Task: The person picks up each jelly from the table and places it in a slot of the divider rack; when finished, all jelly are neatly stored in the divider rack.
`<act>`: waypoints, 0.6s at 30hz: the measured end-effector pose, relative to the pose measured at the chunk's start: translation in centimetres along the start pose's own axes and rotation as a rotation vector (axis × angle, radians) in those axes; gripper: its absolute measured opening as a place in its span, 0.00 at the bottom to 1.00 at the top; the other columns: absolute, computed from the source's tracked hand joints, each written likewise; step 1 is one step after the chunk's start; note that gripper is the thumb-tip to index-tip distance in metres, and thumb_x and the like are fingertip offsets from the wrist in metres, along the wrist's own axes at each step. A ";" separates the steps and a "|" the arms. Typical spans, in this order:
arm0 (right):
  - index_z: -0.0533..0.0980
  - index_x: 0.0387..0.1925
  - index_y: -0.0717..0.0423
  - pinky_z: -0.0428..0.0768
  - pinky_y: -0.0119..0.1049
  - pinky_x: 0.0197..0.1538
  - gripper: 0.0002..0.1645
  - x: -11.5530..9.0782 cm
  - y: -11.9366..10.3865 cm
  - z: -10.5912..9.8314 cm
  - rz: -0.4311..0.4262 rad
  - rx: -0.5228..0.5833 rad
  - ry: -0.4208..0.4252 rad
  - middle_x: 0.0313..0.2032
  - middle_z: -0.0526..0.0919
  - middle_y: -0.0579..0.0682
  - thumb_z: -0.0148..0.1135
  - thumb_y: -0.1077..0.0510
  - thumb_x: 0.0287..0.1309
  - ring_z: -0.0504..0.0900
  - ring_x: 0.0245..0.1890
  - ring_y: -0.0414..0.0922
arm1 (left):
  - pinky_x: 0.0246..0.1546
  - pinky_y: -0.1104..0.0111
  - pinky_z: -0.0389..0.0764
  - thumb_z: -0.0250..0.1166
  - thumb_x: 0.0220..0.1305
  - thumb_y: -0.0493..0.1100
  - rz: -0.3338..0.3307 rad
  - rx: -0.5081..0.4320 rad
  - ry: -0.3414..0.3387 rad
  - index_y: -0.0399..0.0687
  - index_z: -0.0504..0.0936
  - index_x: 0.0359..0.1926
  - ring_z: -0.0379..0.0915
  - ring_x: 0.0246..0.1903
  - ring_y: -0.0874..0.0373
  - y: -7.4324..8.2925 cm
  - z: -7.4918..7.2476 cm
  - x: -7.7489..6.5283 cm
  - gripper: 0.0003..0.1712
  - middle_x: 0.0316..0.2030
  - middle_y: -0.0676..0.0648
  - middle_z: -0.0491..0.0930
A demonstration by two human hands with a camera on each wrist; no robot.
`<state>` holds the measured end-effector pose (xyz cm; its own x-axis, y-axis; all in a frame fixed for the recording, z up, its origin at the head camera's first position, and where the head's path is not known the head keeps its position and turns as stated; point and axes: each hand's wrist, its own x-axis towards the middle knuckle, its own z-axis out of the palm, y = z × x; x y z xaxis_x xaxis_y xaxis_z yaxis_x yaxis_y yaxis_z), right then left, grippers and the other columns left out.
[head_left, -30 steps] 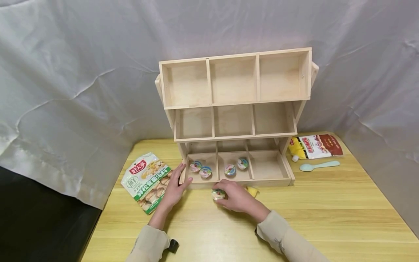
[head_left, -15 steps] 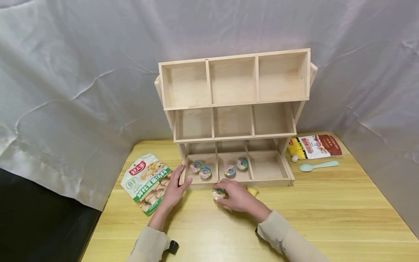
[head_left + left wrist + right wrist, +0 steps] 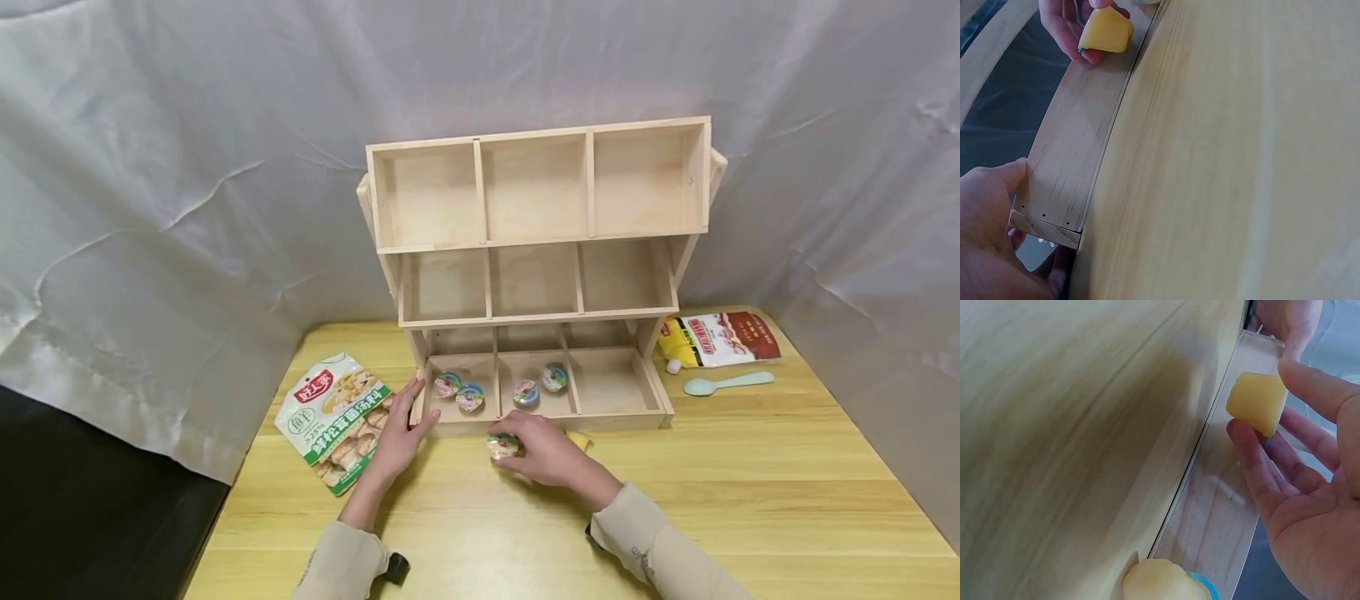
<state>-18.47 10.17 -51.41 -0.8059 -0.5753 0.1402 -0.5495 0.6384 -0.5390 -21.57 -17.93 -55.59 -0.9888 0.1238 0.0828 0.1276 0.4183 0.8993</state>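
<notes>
Right hand [image 3: 546, 450] pinches the cup [image 3: 501, 447], apart from left hand [image 3: 397, 437].

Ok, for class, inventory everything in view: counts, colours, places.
Wooden rack: one, pale, centre
Table: one, yellowish, under rack
Racked cups: four, multicoloured lids, bottom tier
Held cup: one, yellow, right hand
Loose cup: one, yellow, before rack
Packet: one, white-green, rack's left
Pouch: one, multicoloured, rack's right
Spoon: one, pale blue, near pouch
Backdrop: one, grey, behind
Dark area: one, black, lower left
Wrist pieces: two, black, cuffs
Sleeves: two, beige, forearms
Left hand: one, bare, rack's left corner
Right hand: one, bare, holding cup
</notes>
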 end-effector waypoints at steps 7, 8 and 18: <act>0.83 0.58 0.54 0.83 0.50 0.58 0.26 -0.1 0.0 0.0 0.005 0.006 -0.006 0.55 0.86 0.51 0.77 0.53 0.59 0.84 0.54 0.51 | 0.78 0.38 0.49 0.64 0.75 0.53 -0.012 0.016 -0.001 0.51 0.57 0.81 0.44 0.81 0.39 0.1 -0.1 -0.1 0.42 0.82 0.45 0.48; 0.83 0.58 0.55 0.83 0.50 0.59 0.26 -0.1 0.0 -0.1 0.006 0.007 -0.007 0.55 0.86 0.51 0.77 0.53 0.59 0.84 0.55 0.51 | 0.78 0.38 0.49 0.64 0.75 0.53 -0.010 0.021 0.000 0.51 0.57 0.81 0.44 0.81 0.39 0.2 -0.1 -0.1 0.42 0.82 0.44 0.48; 0.83 0.57 0.54 0.84 0.49 0.58 0.26 -0.1 0.0 -0.1 -0.002 -0.009 -0.005 0.53 0.86 0.50 0.77 0.52 0.59 0.84 0.54 0.49 | 0.78 0.37 0.48 0.63 0.75 0.54 -0.003 0.027 0.001 0.50 0.57 0.81 0.44 0.81 0.39 0.1 0.0 -0.1 0.42 0.82 0.43 0.48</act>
<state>-18.43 10.30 -51.34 -0.8038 -0.5790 0.1371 -0.5530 0.6419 -0.5312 -21.44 -17.92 -55.53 -0.9894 0.1213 0.0802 0.1262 0.4428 0.8877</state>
